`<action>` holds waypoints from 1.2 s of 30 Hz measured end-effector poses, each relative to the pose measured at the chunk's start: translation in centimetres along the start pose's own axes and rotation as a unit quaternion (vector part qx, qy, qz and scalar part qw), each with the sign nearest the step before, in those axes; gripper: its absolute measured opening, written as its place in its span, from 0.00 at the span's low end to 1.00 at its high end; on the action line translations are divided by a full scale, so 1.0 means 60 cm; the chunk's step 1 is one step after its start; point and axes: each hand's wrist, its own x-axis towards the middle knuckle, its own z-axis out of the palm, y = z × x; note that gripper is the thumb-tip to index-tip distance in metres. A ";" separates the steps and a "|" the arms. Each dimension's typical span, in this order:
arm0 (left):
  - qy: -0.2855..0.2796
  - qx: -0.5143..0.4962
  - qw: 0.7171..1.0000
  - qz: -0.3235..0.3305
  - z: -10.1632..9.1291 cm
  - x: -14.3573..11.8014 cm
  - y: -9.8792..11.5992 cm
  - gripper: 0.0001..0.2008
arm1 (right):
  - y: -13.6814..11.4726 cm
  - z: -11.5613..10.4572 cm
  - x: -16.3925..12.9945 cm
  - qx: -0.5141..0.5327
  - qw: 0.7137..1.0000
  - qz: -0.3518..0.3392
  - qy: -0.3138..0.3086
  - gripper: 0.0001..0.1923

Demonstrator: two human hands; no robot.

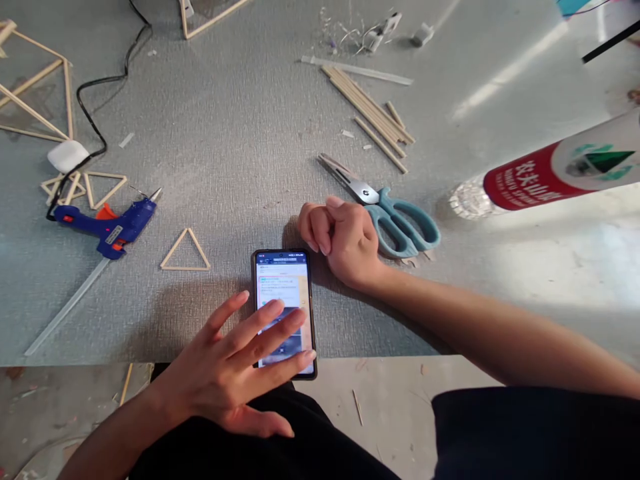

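My left hand (245, 360) is spread open over a smartphone (280, 270) with a lit screen; whether a fingertip touches the glass I cannot tell. The phone lies at the table's near edge, its lower end reaching past it. My right hand (345, 240) rests on the table just right of the phone, fingers curled in a loose fist, with nothing visible in it. Beside that hand lie scissors (410, 223) with blue-grey handles, partly covered by it. A small triangle of wooden sticks (185, 268) lies flat to the left of the phone.
At left lies a blue hot glue gun (117, 230) with a glue stick (67, 307) and a black cord (93, 113). Stick frames (67, 100) stand behind it. Several loose wooden sticks (367, 103) lie farther back. A red-labelled bottle (525, 177) lies at right.
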 end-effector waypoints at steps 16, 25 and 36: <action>-0.047 -0.002 0.997 0.057 0.010 -0.001 0.003 0.34 | -0.005 0.000 0.002 -0.001 1.000 -0.003 -0.008 0.38; 0.088 -0.034 0.994 -0.051 -0.054 -0.026 -0.029 0.20 | -0.002 -0.002 0.000 0.001 1.000 -0.005 -0.015 0.36; 0.093 0.016 0.990 -0.103 -0.012 -0.027 -0.060 0.25 | -0.002 0.002 0.003 -0.005 1.000 0.007 0.001 0.39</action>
